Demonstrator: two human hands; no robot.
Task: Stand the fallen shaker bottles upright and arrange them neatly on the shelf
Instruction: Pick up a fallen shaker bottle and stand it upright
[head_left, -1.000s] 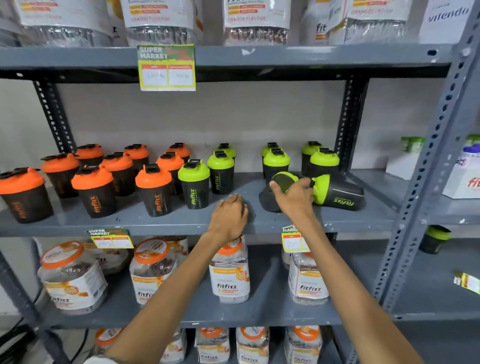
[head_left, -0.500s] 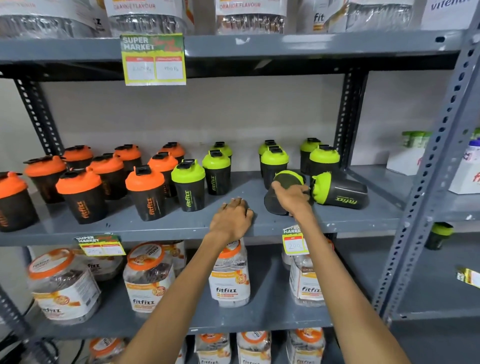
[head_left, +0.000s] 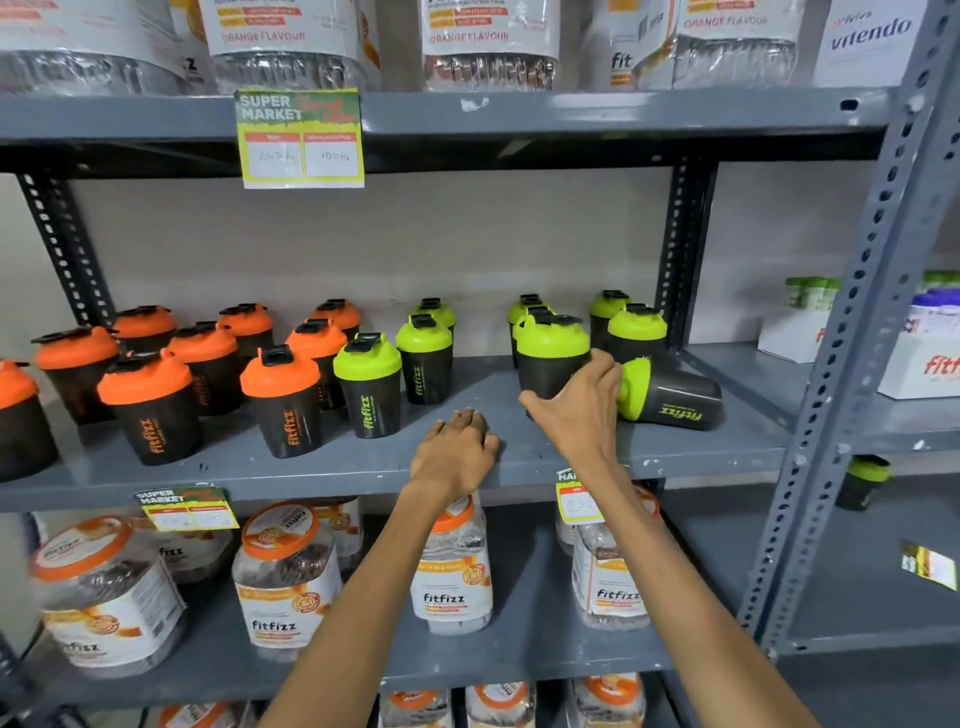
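My right hand (head_left: 579, 410) grips a black shaker bottle with a green lid (head_left: 551, 348), which now stands upright on the grey middle shelf (head_left: 322, 467). Just to its right another green-lidded shaker (head_left: 670, 397) lies on its side, lid toward my hand. My left hand (head_left: 454, 449) rests palm down on the shelf's front edge, holding nothing. Several upright green-lidded shakers (head_left: 423, 358) stand in the middle and back right, and several orange-lidded ones (head_left: 283, 397) fill the left.
Grey slotted posts (head_left: 872, 312) frame the shelf on the right. Price tags (head_left: 300, 137) hang from the shelf edges. Fitfizz jars (head_left: 283, 582) fill the shelf below. A green-lidded shaker (head_left: 862, 480) sits on the lower shelf of the neighbouring rack.
My right hand has tipped the fallen green-lidded shaker from lying on its side to standing upright. My left hand has stayed on the shelf edge. The view has moved closer.
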